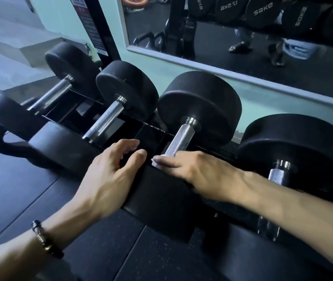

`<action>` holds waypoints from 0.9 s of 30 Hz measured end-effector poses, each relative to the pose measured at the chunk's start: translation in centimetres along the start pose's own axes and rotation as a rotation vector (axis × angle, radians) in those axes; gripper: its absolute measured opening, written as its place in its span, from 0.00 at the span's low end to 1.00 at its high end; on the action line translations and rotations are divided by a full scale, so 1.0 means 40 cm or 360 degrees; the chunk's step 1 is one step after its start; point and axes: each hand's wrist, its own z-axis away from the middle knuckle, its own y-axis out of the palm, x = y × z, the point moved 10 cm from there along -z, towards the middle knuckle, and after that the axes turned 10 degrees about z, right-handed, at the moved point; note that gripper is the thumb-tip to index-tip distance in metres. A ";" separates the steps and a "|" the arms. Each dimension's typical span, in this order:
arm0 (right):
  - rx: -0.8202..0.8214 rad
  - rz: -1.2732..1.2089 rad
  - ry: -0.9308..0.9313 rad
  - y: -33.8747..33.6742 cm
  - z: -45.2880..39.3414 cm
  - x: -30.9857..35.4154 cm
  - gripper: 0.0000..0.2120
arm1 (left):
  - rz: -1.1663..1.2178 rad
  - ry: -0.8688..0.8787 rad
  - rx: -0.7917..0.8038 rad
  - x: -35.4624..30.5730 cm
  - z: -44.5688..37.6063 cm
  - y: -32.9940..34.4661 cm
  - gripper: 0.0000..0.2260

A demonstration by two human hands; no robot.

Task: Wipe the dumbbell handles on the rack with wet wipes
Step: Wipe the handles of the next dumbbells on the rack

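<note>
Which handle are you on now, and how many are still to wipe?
Nothing shows which handles are done. Right hand rests on the third dumbbell handle, something pale under its fingers, possibly the wipe. Left hand rests on that dumbbell's near head. The fourth handle sits untouched.

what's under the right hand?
The right hand covers the near end of a dumbbell handle. A white bit, maybe the wipe, shows by one finger; its palm side is hidden.

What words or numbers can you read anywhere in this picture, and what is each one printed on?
"17.5KG", mirrored: round black dumbbell head reflected in the wall mirror.
"SOKE", mirrored: the reflected black heads beside it.
Faint embossed lettering on the black metal rack tray: too dim to read.
Black-and-red notice on the black upright post: too small and blurred.
</note>
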 end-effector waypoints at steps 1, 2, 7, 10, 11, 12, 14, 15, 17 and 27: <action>-0.0021 -0.0004 0.0007 0.000 0.001 -0.006 0.28 | 0.0003 0.0007 0.0004 0.002 0.001 -0.001 0.27; -0.0072 0.0026 0.0108 -0.010 -0.004 -0.046 0.28 | 0.0004 0.0015 0.0010 0.003 0.002 -0.002 0.29; -0.0115 -0.0028 0.0388 -0.031 -0.013 -0.117 0.26 | 0.0012 0.0035 -0.0020 0.007 0.000 -0.006 0.31; 0.0145 -0.0142 0.0088 0.013 -0.009 -0.005 0.30 | 0.0037 0.0043 -0.0022 0.007 -0.001 -0.005 0.31; 0.0132 -0.0127 0.0185 0.005 -0.014 -0.045 0.29 | 0.0038 0.0041 -0.0022 0.008 -0.001 -0.004 0.31; 0.0052 -0.0095 0.0354 -0.010 -0.015 -0.114 0.26 | 0.0040 0.0043 -0.0019 0.009 -0.001 -0.004 0.31; -0.0035 0.0027 0.0576 -0.035 -0.015 -0.196 0.21 | 0.0043 0.0045 -0.0023 0.010 0.000 -0.005 0.31; 0.0006 0.0043 0.0533 -0.031 -0.021 -0.176 0.20 | 0.0037 0.0051 -0.0025 0.009 0.000 -0.005 0.31; 0.0159 -0.0096 0.0266 -0.005 -0.037 -0.072 0.22 | 0.0036 0.0058 -0.0029 0.005 0.001 -0.006 0.32; -0.0272 0.0537 0.0242 -0.077 0.011 -0.025 0.20 | 0.0044 0.0035 -0.0051 0.002 0.001 -0.009 0.31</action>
